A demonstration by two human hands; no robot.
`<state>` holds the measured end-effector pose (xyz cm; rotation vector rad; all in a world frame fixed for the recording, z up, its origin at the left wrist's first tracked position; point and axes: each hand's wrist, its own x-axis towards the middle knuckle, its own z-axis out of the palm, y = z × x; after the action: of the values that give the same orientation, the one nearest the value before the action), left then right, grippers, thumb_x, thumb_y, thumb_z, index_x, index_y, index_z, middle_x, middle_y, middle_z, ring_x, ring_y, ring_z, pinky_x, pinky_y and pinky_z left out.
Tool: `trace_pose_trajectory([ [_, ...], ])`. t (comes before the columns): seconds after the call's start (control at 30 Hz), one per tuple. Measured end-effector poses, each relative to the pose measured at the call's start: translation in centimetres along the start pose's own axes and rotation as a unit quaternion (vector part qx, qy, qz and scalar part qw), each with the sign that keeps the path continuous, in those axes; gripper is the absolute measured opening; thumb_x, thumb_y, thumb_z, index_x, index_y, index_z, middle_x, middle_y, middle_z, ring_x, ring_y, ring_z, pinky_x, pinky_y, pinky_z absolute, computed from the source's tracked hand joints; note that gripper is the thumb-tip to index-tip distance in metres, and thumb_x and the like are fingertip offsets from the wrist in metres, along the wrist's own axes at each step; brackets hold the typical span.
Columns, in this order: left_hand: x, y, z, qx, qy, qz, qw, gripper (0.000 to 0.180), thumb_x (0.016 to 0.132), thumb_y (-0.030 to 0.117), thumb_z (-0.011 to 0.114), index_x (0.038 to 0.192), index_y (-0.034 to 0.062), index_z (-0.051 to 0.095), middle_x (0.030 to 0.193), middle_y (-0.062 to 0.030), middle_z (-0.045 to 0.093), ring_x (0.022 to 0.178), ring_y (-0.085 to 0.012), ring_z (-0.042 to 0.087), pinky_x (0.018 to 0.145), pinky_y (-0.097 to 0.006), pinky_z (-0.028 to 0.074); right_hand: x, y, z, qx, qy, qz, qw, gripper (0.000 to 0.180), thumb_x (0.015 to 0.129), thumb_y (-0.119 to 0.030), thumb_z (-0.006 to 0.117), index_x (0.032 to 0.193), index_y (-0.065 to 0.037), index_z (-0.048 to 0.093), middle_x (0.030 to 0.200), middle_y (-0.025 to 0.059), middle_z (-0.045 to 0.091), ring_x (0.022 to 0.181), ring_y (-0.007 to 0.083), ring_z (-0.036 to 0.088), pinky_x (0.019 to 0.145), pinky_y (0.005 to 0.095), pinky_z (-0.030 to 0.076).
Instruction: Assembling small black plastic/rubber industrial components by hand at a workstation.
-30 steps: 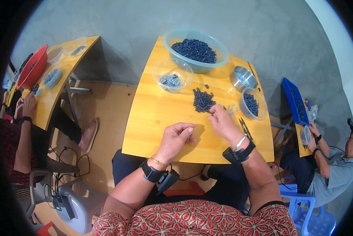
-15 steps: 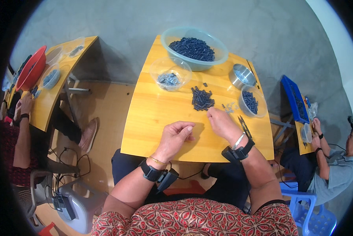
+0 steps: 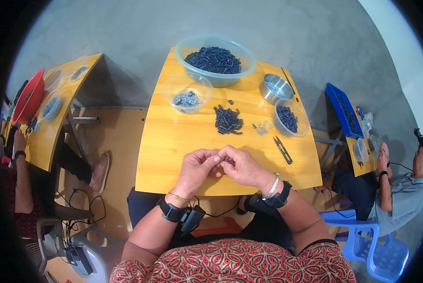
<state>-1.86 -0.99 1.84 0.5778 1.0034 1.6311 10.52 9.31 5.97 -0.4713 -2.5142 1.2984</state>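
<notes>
Left hand: your left hand (image 3: 198, 166) rests on the yellow table (image 3: 173, 141), fingers curled shut, fingertips meeting those of the other hand over a small part too tiny to make out.
Right hand: your right hand (image 3: 242, 165) lies just beside it, touching it, fingers pinched closed on that same small part.
Ahead of the left hand: a clear bowl (image 3: 187, 92) of greyish small pieces sits well beyond your knuckles.
Straight ahead of both hands: a loose pile of dark blue pieces (image 3: 228, 119) lies on the table, apart from your fingers; beyond it stands a large clear basin (image 3: 215, 61) heaped with the same pieces.
Ahead and right of the right hand: a scatter of small metal bits (image 3: 261, 127), then a clear bowl of dark pieces (image 3: 290, 118), with a steel bowl (image 3: 276, 87) behind it.
Right of the right hand: black snips (image 3: 282, 149) lie near, not touched.
</notes>
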Motion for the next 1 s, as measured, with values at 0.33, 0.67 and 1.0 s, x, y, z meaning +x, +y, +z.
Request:
trace_pose_trajectory([
  [0.33,0.0,0.1,-0.1,0.036,-0.007,0.001,0.999,0.005,0.08,0.001,0.06,0.084,-0.002,0.058,0.073,-0.005,0.06,0.06,-0.0103,0.058,0.055,-0.022,0.05,-0.8,0.0,0.1,0.073,0.022,-0.001,0.997,0.009,0.077,0.0,0.053,0.085,-0.001,0.049,0.075,0.0125,0.057,0.069,0.0255,0.059,0.062,0.0322,0.047],
  [0.67,0.2,-0.3,0.1,0.049,-0.013,0.024,0.998,0.005,0.081,0.002,0.06,0.081,-0.0012,0.057,0.07,-0.0033,0.058,0.059,-0.0097,0.057,0.056,-0.021,0.05,-1.0,7.5,-8.6,-0.298,0.124,0.088,0.942,0.01,0.073,-0.004,0.059,0.08,0.0,0.052,0.081,0.0181,0.056,0.082,0.0361,0.053,0.073,0.0414,0.042],
  [1.0,0.1,0.0,-0.2,0.034,-0.003,0.009,0.999,0.004,0.082,0.003,0.059,0.083,-0.0006,0.057,0.072,-0.0033,0.058,0.06,-0.0092,0.056,0.058,-0.022,0.05,-1.4,8.7,-9.7,-0.289,0.198,0.083,0.933,0.007,0.076,-0.004,0.055,0.08,0.002,0.054,0.074,0.0221,0.058,0.074,0.0379,0.057,0.066,0.0414,0.046],
])
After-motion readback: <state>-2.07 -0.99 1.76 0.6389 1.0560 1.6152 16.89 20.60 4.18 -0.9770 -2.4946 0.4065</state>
